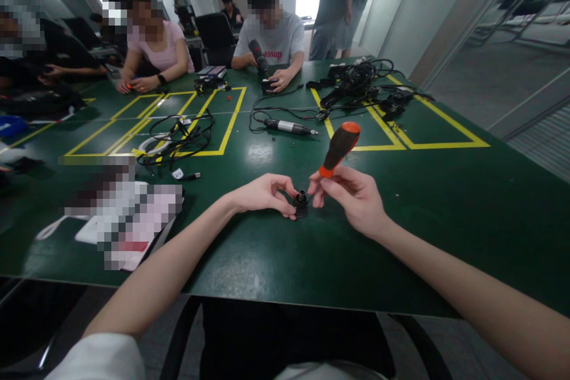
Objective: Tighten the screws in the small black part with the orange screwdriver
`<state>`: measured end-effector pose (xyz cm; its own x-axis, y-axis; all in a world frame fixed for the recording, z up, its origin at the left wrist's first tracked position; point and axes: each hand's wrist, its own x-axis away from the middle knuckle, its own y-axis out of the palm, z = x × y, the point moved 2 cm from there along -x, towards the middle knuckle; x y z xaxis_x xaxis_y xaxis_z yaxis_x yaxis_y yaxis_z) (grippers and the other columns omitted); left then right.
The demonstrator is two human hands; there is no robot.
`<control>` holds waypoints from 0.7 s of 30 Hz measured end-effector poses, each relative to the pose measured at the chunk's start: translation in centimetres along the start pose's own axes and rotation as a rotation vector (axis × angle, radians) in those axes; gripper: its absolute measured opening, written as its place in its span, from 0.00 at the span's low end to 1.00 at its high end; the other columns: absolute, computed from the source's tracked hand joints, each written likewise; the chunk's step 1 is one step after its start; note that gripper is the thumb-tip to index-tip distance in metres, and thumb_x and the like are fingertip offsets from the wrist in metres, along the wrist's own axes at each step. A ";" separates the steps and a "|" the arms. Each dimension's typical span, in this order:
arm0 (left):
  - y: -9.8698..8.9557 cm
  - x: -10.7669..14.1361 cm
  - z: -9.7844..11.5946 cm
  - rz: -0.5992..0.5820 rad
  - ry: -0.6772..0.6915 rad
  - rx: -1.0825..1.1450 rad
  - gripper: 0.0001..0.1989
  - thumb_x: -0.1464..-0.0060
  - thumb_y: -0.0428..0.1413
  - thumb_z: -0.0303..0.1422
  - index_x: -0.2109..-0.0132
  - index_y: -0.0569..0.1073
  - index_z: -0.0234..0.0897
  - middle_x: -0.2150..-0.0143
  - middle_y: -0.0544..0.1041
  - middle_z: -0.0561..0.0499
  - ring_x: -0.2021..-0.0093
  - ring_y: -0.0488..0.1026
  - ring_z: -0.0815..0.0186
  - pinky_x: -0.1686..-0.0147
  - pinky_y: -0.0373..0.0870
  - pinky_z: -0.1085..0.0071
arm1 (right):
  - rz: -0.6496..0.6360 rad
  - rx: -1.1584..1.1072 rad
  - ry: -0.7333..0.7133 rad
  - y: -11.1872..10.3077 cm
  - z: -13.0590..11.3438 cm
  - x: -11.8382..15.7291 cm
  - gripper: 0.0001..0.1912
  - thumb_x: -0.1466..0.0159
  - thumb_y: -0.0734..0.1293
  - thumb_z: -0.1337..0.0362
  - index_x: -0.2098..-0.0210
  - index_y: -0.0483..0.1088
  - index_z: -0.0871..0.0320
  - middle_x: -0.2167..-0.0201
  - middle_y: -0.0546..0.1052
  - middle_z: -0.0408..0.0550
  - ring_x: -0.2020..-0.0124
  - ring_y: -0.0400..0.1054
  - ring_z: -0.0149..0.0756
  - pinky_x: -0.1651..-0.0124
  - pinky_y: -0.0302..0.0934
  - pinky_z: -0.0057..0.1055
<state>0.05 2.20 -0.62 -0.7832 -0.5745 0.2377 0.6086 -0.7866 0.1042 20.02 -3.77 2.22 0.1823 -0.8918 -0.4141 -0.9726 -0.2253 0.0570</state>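
Near the middle of the green table point(240, 261), a small black round part point(301, 208) with a metallic top stands upright. My left hand point(271, 195) pinches it from the left with thumb and fingers. An orange and black screwdriver point(341, 148) is held in my right hand point(356, 196), its handle slanting up to the right. The tool's lower end points down toward the part's right side; whether its tip touches the part cannot be made out.
Beyond my hands lie an electric screwdriver point(289, 127) and its cord. Tangled cables lie left point(196, 142) and far right point(365, 86). Blurred flat items point(146, 214) sit left. Across the table, a person in grey point(280, 35) holds a tool; another wears pink point(164, 47).
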 end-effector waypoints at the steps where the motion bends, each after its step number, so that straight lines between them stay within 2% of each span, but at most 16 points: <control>1: 0.0 0.0 0.0 0.003 0.001 -0.007 0.22 0.59 0.74 0.27 0.61 0.71 0.32 0.68 0.84 0.47 0.68 0.85 0.63 0.65 0.78 0.73 | 0.000 -0.007 -0.008 0.0 0.0 0.0 0.15 0.34 0.75 0.50 0.61 0.77 0.56 0.71 0.81 0.45 0.77 0.75 0.32 0.72 0.74 0.30; 5: 0.1 -0.1 -0.1 0.022 -0.003 -0.038 0.22 0.60 0.73 0.26 0.61 0.70 0.33 0.68 0.85 0.47 0.68 0.85 0.64 0.65 0.77 0.73 | 0.025 0.018 -0.001 0.0 0.0 0.1 0.15 0.38 0.78 0.53 0.66 0.74 0.56 0.73 0.81 0.44 0.78 0.74 0.30 0.72 0.72 0.28; 10: 0.2 -0.2 0.0 0.028 0.016 -0.054 0.23 0.61 0.75 0.30 0.62 0.70 0.33 0.69 0.84 0.47 0.69 0.84 0.64 0.66 0.78 0.73 | 0.042 0.078 -0.001 0.0 -0.2 -0.1 0.16 0.41 0.81 0.52 0.69 0.77 0.57 0.76 0.78 0.42 0.79 0.73 0.30 0.73 0.71 0.27; 13: 0.2 -0.2 0.0 0.029 0.018 -0.056 0.24 0.60 0.76 0.33 0.62 0.70 0.33 0.70 0.84 0.47 0.70 0.84 0.63 0.66 0.78 0.73 | 0.034 0.075 0.010 0.0 -0.1 -0.2 0.17 0.39 0.78 0.49 0.68 0.78 0.57 0.76 0.79 0.44 0.79 0.74 0.32 0.73 0.72 0.29; 16: 0.2 -0.2 0.1 0.021 0.019 -0.055 0.25 0.60 0.77 0.34 0.62 0.70 0.33 0.70 0.84 0.47 0.70 0.84 0.63 0.67 0.78 0.73 | 0.020 0.028 0.012 0.0 0.1 -0.1 0.17 0.35 0.75 0.48 0.64 0.78 0.57 0.72 0.82 0.46 0.78 0.75 0.33 0.72 0.75 0.31; 18: 0.2 -0.2 0.1 0.020 0.014 -0.057 0.25 0.59 0.77 0.35 0.62 0.70 0.33 0.71 0.84 0.47 0.70 0.84 0.64 0.67 0.78 0.73 | 0.013 -0.008 -0.010 0.0 0.2 0.0 0.16 0.35 0.76 0.50 0.61 0.78 0.56 0.71 0.83 0.46 0.77 0.76 0.32 0.72 0.75 0.30; 21: 0.2 -0.2 0.1 0.021 0.012 -0.061 0.25 0.59 0.76 0.35 0.62 0.70 0.33 0.71 0.84 0.47 0.71 0.83 0.65 0.67 0.77 0.74 | 0.026 -0.016 -0.031 0.1 0.2 0.1 0.14 0.37 0.78 0.53 0.64 0.76 0.56 0.72 0.83 0.44 0.77 0.76 0.31 0.72 0.74 0.28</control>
<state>0.28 2.17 -0.59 -0.7719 -0.5935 0.2277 0.6164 -0.7864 0.0399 19.94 -3.84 2.03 0.1520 -0.8848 -0.4405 -0.9745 -0.2085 0.0827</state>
